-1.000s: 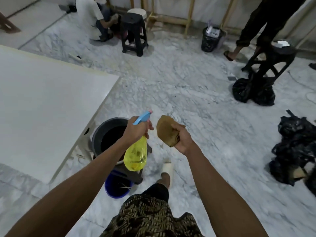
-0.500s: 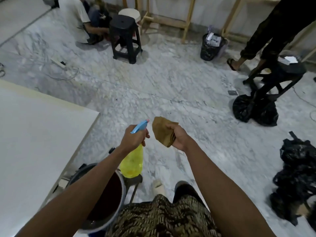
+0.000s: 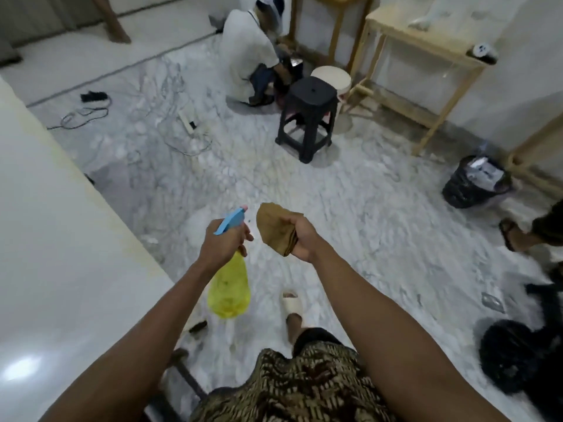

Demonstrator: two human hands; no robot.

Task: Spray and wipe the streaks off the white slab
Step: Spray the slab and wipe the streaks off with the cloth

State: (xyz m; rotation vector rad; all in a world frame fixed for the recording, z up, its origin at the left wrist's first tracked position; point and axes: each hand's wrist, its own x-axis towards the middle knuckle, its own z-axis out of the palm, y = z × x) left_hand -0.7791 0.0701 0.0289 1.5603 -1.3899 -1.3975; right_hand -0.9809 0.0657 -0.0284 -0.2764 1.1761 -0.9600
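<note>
My left hand (image 3: pixel 224 240) grips the neck of a yellow spray bottle (image 3: pixel 229 287) with a blue trigger head, which hangs below my fist. My right hand (image 3: pixel 300 239) holds a folded brown cloth (image 3: pixel 274 228) just right of the bottle. Both hands are out in front of me over the marble floor. The white slab (image 3: pixel 54 239) fills the left side of the view; its long edge runs diagonally beside my left arm. Neither hand touches it.
A black plastic stool (image 3: pixel 307 117) stands ahead, with a person crouched behind it (image 3: pixel 249 56). Cables and a power strip (image 3: pixel 189 120) lie on the floor. A black bin (image 3: pixel 475 181) and black bags (image 3: pixel 518 354) sit to the right, near a wooden frame (image 3: pixel 426 56).
The view has swung left along the slab; the bucket under the slab's corner has left the view. Both hands hold the bottle and the cloth as before.
</note>
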